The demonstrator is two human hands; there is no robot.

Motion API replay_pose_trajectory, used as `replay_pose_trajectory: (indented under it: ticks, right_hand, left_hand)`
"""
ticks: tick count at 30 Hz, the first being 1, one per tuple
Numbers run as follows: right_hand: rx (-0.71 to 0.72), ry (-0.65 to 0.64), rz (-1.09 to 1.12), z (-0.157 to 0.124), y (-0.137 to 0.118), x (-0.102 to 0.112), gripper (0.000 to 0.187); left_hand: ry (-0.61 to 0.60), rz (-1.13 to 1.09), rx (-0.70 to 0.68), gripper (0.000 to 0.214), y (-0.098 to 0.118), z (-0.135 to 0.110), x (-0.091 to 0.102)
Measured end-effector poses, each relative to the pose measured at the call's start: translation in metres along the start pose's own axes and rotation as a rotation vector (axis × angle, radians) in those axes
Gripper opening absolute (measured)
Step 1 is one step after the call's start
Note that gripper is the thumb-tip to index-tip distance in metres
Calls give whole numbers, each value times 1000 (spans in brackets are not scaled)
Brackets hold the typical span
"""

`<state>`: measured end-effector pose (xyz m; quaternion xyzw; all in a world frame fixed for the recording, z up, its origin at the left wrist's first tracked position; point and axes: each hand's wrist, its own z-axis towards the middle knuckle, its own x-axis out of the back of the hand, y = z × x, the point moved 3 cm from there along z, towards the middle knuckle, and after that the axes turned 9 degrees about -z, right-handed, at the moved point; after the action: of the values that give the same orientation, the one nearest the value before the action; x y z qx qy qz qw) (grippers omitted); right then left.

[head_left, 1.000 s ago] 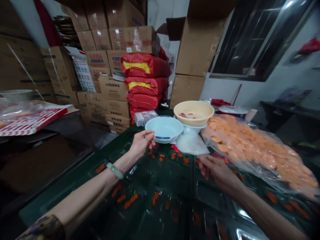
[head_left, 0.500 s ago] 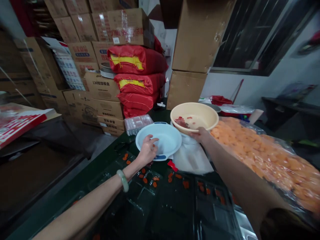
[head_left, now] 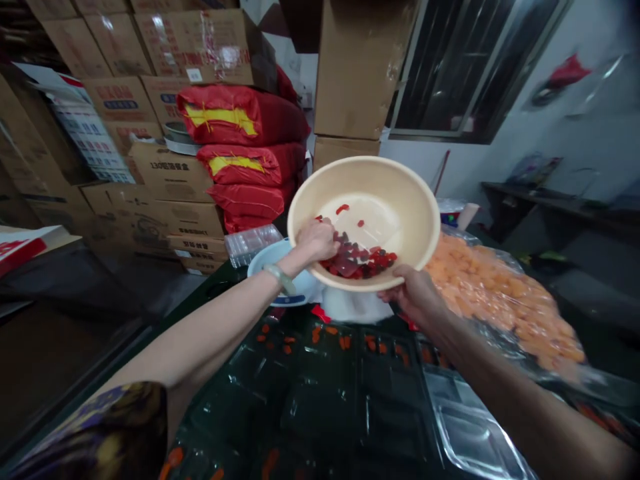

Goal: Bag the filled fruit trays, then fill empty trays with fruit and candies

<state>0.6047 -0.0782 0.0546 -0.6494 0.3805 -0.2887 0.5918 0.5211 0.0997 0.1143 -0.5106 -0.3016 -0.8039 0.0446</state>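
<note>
The right hand (head_left: 417, 297) grips the near rim of the cream plastic basin (head_left: 395, 200), tilted above the table. The left hand (head_left: 316, 241) reaches inside, fingers closing, it seems, on red candy pieces (head_left: 363, 261). The basin looks light, stiff and smooth, and is best held at the rim; the pieces are small and loose.

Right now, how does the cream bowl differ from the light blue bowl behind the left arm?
The cream bowl is lifted and tilted toward the camera; the light blue bowl rests low on the table. The cream bowl holds red and dark pieces, while no contents show in the blue one, which is mostly hidden. The right hand grips the cream bowl's rim and the left hand reaches inside; neither hand touches the blue bowl. Both are round.
</note>
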Motion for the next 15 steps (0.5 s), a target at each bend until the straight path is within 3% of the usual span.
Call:
replay_pose_trajectory:
  ticks: [4,7,10,15]
  right_hand:
    - [9,21,-35,-44,3,15,10]
    - [40,52,-37,-67,9,31,11]
    - [47,62,-31,-91,18,50,9]
    - [59,90,-23,-136,25,77,7]
  left_hand:
    - [-61,10,56,59,12,-13,-17]
    - [-37,-6,39,59,24,-30,-29]
    - [23,-108,-2,53,48,-50,-43]
    - [-29,-337,6,52,96,-84,-64]
